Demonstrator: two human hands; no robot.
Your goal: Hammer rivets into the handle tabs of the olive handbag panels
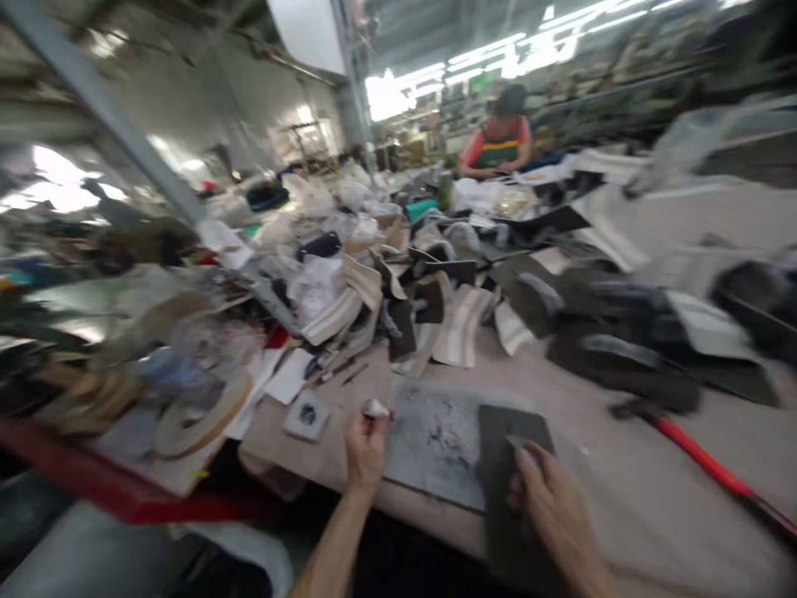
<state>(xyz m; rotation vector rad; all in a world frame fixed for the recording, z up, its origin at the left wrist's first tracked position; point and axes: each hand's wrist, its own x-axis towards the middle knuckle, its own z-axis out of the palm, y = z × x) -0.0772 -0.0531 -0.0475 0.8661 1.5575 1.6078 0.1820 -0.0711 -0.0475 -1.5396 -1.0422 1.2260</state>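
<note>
My left hand (pixel 366 448) is closed, pinching a small whitish piece (pixel 375 408) above the front edge of the table. My right hand (pixel 545 494) is closed over a dark grey flat panel (pixel 507 531). Between its thumb and fingers shows something small and greyish, too blurred to name. The panel overlaps the right side of a grey board (pixel 411 440) scattered with dark bits and hangs past the table edge. Left of my left hand lies a pale square block (pixel 307 415) with a dark mark on top.
Dark and cream cut pieces (pixel 464 324) are heaped across the table (pixel 598 490). A tool with a red handle (pixel 691 448) lies on the right. Rolls of tape (pixel 205 423) and plastic bags sit left, above a red rail (pixel 124 486). Another person (pixel 498 145) sits across the table.
</note>
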